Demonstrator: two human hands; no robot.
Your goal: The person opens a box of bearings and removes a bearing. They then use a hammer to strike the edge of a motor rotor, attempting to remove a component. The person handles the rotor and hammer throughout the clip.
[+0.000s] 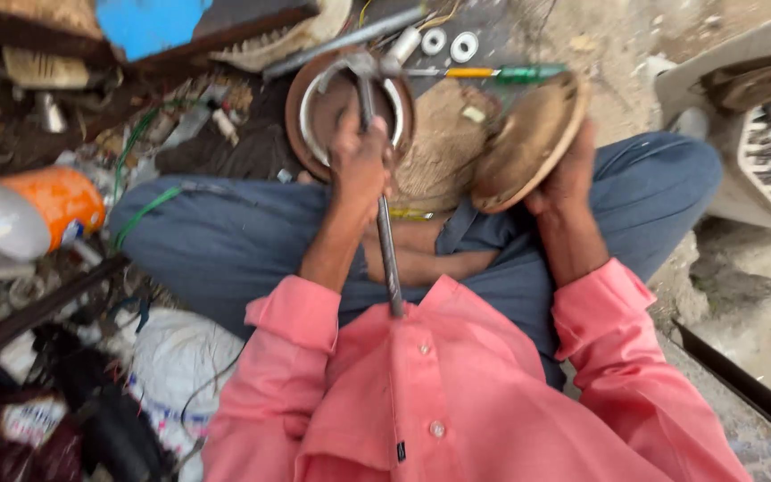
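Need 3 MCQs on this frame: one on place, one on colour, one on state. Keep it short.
1. Where is the round metal disc?
A. In the right hand, raised over the lap
B. Flat on the ground
C. On the white sack

2. What colour is the handle of the screwdriver on the ground?
A. Red
B. Green
C. Black

3. What is the left hand doing?
A. Resting open on the knee
B. Closed around a long metal rod
C. Holding the orange container

Answers:
1 A: the disc is tilted up with the right hand's fingers behind it.
2 B: green handle, yellow collar.
3 B: the fist wraps the rod, whose far end lies over the rusty round pan.
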